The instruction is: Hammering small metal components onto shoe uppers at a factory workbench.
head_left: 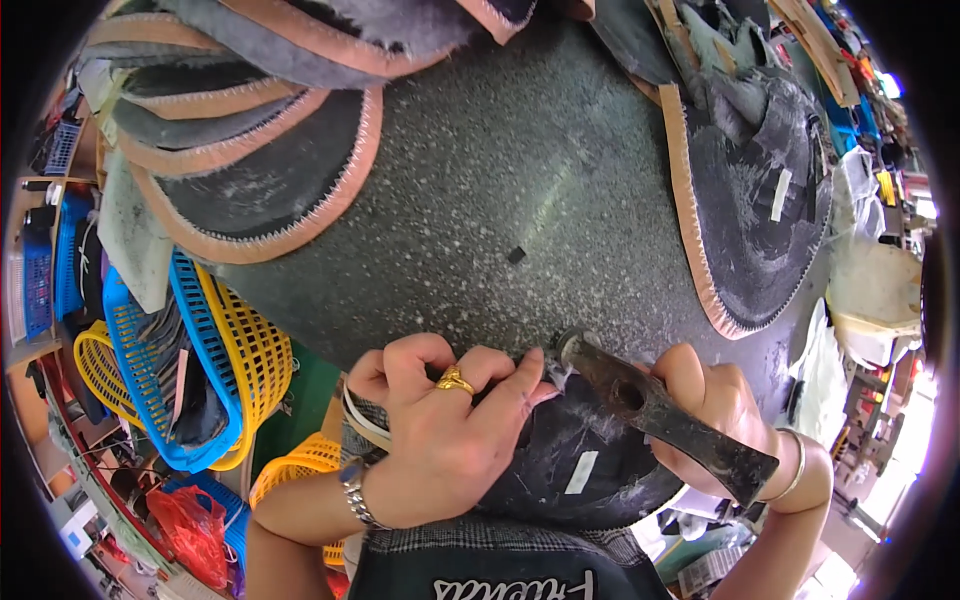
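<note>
My right hand (725,395) is wrapped round a hammer (690,425) with a dark, worn metal head. The round striking face of the hammer rests at or just above the edge of a dark curved piece (545,450), close to my left fingertips. My left hand (450,440), with a gold ring and a watch at the wrist, pinches that edge between thumb and fingers. The piece lies at the near side of the speckled grey worktop (480,200) and bears a small white strip. The handle of the hammer is mostly hidden by its head and my hand.
Several dark curved pieces with tan, zigzag-stitched edging (270,220) are stacked at the far left. Similar pieces (750,220) lie at the right. A small black scrap (516,255) sits mid-worktop. Blue (190,455) and yellow baskets (265,370) stand lower left, near a red plastic bag (190,530).
</note>
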`<state>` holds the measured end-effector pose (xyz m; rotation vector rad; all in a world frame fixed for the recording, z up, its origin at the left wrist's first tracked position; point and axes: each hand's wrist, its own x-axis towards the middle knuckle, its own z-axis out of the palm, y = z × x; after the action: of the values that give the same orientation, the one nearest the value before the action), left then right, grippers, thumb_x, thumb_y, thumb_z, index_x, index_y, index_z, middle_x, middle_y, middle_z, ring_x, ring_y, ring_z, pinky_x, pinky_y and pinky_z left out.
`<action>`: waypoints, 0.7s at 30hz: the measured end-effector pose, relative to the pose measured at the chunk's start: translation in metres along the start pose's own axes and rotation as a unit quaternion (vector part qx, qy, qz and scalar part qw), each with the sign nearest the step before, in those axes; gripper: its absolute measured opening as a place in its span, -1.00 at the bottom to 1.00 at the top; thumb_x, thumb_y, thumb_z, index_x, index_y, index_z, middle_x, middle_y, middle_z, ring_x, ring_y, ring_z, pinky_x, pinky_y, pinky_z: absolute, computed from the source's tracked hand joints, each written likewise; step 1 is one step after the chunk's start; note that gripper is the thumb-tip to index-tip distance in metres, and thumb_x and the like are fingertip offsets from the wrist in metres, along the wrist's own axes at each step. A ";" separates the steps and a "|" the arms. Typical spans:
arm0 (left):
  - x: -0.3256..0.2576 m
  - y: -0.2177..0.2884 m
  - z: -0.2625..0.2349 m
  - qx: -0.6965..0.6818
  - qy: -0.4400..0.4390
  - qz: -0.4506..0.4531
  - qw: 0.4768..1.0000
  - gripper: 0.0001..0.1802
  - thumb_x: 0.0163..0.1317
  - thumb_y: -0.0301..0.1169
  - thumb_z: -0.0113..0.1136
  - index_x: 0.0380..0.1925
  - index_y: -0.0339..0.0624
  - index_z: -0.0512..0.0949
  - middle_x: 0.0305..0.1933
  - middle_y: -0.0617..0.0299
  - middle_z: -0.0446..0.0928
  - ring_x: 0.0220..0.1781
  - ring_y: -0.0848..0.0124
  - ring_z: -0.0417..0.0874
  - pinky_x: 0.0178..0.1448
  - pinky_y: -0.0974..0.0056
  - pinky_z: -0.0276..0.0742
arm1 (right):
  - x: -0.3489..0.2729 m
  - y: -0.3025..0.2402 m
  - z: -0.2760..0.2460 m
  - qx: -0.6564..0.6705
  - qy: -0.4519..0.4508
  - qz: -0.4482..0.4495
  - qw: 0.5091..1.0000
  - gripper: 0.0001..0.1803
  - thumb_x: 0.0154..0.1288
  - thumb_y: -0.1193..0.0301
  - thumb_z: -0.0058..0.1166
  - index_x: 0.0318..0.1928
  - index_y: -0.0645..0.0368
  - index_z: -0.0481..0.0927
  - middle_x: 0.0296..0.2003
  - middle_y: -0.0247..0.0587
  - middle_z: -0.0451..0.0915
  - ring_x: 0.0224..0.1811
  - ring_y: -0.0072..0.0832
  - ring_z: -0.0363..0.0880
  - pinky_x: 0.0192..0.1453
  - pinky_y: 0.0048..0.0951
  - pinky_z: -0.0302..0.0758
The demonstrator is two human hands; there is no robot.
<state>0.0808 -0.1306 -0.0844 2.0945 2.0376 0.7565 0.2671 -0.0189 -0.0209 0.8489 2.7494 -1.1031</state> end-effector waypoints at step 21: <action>-0.003 0.021 0.005 0.043 0.010 0.016 0.999 -0.76 -0.15 -0.47 0.33 -0.38 -0.08 0.59 -0.38 0.46 0.43 -0.22 0.29 0.30 -0.15 0.08 0.05 | 0.010 -0.007 -0.010 -0.231 -0.038 -0.078 0.969 -0.81 0.04 0.43 0.03 -0.40 0.15 0.28 -0.65 -0.32 0.31 -0.78 -0.50 0.40 -0.78 -0.47 0.31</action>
<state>0.1023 -0.1343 -0.0809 2.1789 2.0874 0.7096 0.2566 -0.0124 -0.0117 0.5214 2.8616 -0.4554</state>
